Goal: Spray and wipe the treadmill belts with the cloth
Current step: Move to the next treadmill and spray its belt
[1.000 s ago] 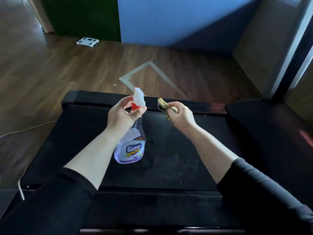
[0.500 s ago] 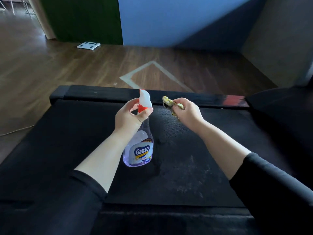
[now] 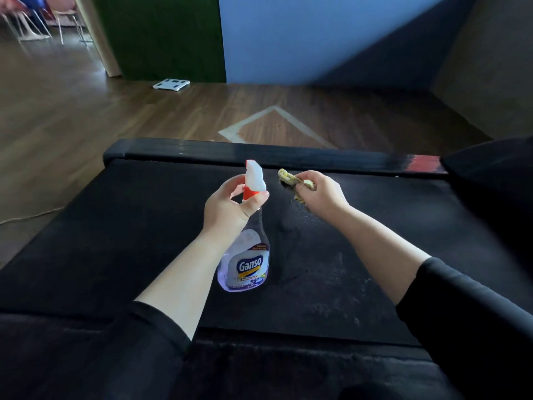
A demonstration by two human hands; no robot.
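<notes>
The black treadmill belt [image 3: 115,241] fills the lower half of the view, with pale dusty marks right of centre. My left hand [image 3: 227,209] grips the neck of a clear spray bottle [image 3: 248,264] with a white and red trigger head and a "Ganso" label, held above the belt with the nozzle pointing away from me. Just to its right, my right hand [image 3: 323,194] holds a bunched yellowish cloth [image 3: 288,177] above the belt, apart from the bottle.
The treadmill's black rear bar [image 3: 202,153] marks the belt's far end, with wooden floor beyond it. A white bathroom scale [image 3: 171,84] lies by the green and blue wall. A cable [image 3: 28,216] runs on the floor at left. Another dark shape [image 3: 496,168] sits at right.
The view has tilted up and shifted left, showing more floor and wall. Both hands keep the same grips and stay close together over the belt.
</notes>
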